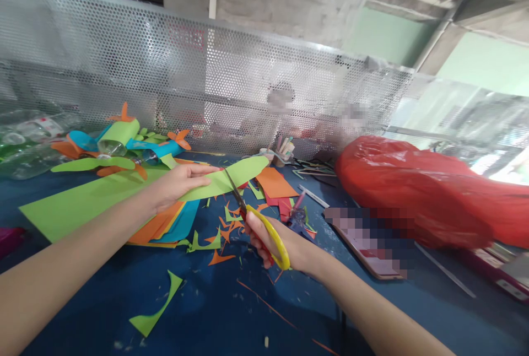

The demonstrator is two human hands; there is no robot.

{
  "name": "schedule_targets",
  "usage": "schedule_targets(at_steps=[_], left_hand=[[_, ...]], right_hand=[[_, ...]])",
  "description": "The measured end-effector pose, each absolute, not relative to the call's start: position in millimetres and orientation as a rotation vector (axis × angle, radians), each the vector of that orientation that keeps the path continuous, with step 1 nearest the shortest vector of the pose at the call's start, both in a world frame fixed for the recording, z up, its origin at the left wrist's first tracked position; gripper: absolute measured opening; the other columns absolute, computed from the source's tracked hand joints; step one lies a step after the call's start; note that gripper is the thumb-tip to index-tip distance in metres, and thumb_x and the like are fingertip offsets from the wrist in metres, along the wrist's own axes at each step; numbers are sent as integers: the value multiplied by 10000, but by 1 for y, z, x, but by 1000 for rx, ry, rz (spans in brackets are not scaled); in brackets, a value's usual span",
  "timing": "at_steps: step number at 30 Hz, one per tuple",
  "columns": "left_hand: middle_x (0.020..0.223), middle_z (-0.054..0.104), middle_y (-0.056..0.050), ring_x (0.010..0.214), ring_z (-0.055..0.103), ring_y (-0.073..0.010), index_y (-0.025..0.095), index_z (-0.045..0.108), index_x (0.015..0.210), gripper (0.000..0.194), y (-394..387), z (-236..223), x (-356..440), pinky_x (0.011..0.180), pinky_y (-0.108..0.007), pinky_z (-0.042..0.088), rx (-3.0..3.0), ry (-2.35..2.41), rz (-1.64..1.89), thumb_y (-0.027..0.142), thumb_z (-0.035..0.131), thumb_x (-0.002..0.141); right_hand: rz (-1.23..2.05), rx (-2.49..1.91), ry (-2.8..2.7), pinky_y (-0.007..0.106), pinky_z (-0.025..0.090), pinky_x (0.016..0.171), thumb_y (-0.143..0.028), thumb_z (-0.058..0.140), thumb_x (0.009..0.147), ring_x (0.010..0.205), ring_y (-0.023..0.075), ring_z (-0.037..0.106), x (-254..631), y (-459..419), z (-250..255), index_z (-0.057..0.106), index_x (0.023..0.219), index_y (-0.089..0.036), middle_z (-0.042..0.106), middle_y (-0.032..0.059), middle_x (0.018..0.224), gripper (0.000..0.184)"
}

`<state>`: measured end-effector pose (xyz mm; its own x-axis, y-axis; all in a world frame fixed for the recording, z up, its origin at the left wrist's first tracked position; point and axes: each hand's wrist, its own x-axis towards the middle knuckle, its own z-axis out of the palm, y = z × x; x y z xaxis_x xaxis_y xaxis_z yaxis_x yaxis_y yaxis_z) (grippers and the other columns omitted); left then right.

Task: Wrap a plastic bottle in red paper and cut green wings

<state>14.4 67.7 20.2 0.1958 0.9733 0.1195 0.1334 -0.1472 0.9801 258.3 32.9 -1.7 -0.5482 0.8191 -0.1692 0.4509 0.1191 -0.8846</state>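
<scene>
A long green paper piece (248, 167) with a rounded far end is pinched between the thumb and fingers of my left hand (177, 184). My right hand (264, 237) grips yellow-and-red scissors (279, 237) by the handles. Their dark blades reach up across the middle of the green piece, just beyond my left fingertips. Below the hands, orange paper scraps (231, 232) and a curved green scrap (159, 303) lie on the blue table (198, 312). Under my left forearm are a large green sheet (91, 207) and stacked orange and blue sheets (182, 226).
Paper-covered bottle models (124, 138) with propellers stand at back left beside clear plastic bottles (28, 144). A perforated metal screen (165, 80) runs behind. On the right are a phone (363, 240) and a large red plastic bag (413, 190). A cup of sticks (284, 149) stands at the back.
</scene>
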Motion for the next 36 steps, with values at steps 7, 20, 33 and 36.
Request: schedule_targets(at_steps=[7, 20, 33, 36], left_hand=[[1268, 630, -62, 1153, 591, -245, 203, 632, 1185, 401, 70, 18, 11, 995, -362, 456, 1521, 1078, 1052, 280, 661, 792], [1238, 650, -63, 1151, 593, -248, 188, 614, 1204, 428, 69, 20, 12, 1008, -380, 443, 1525, 1090, 1059, 282, 659, 789], [1242, 649, -45, 1141, 602, -230, 208, 625, 1186, 386, 69, 20, 11, 1006, -354, 450, 1494, 1051, 1040, 252, 649, 803], [1212, 667, -43, 1128, 611, -228, 212, 628, 1181, 378, 68, 20, 11, 995, -346, 459, 1479, 1048, 1039, 254, 651, 806]], right_hand=[[1428, -1238, -2114, 227, 424, 410, -789, 306, 801, 454, 94, 436, 261, 38, -5, 423, 801, -213, 394, -45, 620, 588], [1352, -1263, -2107, 209, 427, 347, -789, 319, 800, 405, 79, 423, 261, 41, -11, 428, 794, -208, 391, -58, 584, 591], [1257, -1279, -2141, 217, 418, 323, -828, 303, 763, 354, 77, 412, 257, 38, -2, 433, 799, -210, 393, -60, 556, 632], [1277, -1350, -2104, 208, 402, 310, -833, 309, 755, 343, 67, 404, 255, 35, 2, 445, 825, -208, 405, -60, 571, 644]])
